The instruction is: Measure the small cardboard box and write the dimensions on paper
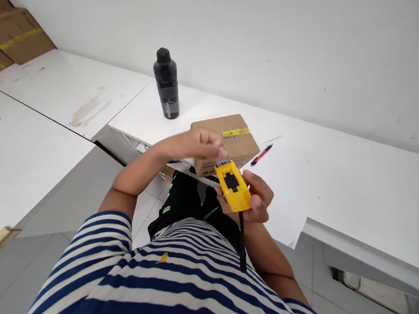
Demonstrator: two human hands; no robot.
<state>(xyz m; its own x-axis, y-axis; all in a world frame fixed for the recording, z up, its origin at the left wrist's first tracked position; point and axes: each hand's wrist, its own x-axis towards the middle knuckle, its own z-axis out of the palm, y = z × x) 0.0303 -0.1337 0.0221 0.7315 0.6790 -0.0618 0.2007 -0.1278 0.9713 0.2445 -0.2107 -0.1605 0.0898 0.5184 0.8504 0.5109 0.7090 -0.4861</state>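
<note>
My right hand (259, 195) is wrapped round a yellow plastic device (240, 199) with a black cross-shaped patch on its face. From the device's lower end a black cord (241, 243) runs down in front of my striped shirt. My left hand (208, 144) is closed, its fingers curled and slightly blurred. Its fingertips pinch a small greyish translucent piece (223, 161) at the device's upper end. Whether that piece is fixed to the device, I cannot tell. Just behind both hands, a cardboard box (230, 129) with yellow tape sits on the white table.
A black bottle (167, 85) stands upright left of the box. A red and black pen (261, 155) and a white paper sheet (286, 198) lie to the right. Larger cartons (22, 38) are stacked at the far left. The white table (368, 190) runs along the wall.
</note>
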